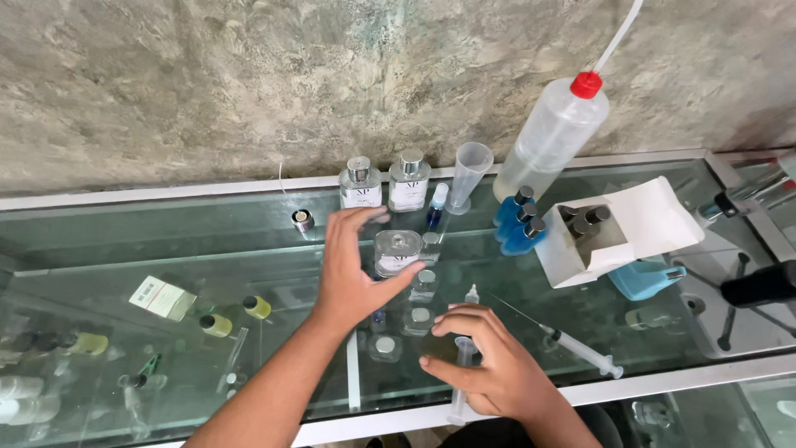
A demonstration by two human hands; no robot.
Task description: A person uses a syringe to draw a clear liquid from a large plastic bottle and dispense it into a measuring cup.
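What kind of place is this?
Probably a small perfume-filling counter: clear perfume bottles on a glass counter, a syringe and a measuring cylinder.

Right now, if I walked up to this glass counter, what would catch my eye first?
Probably the two hands in the middle: the left hand reaching, fingers spread, for a clear square bottle, the right hand holding a syringe upright near the front edge. Next, the big squeeze bottle with a red cap leaning against the rough wall at back right, and the blue bottles beside an open white box.
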